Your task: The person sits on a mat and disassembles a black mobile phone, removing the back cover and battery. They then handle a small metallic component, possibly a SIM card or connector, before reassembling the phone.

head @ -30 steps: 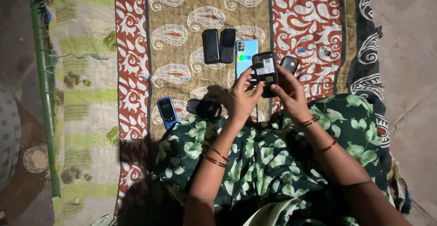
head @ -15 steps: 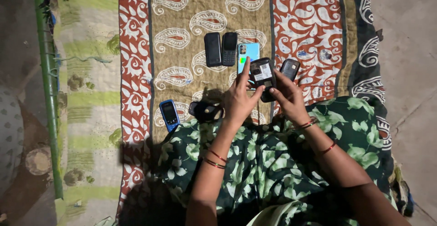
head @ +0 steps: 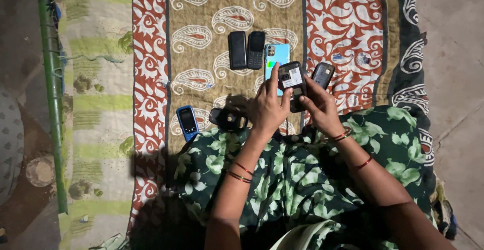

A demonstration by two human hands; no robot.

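The left hand (head: 267, 110) and right hand (head: 318, 108) both have their fingers clamped on a small black phone (head: 292, 78) with its back cover off, held above the patterned cloth (head: 212, 8). A black back cover (head: 322, 74) lies just right of it. A light-blue smartphone (head: 277, 55) lies just behind, two black phones (head: 247, 50) farther left. A blue phone (head: 187, 121) lies near left.
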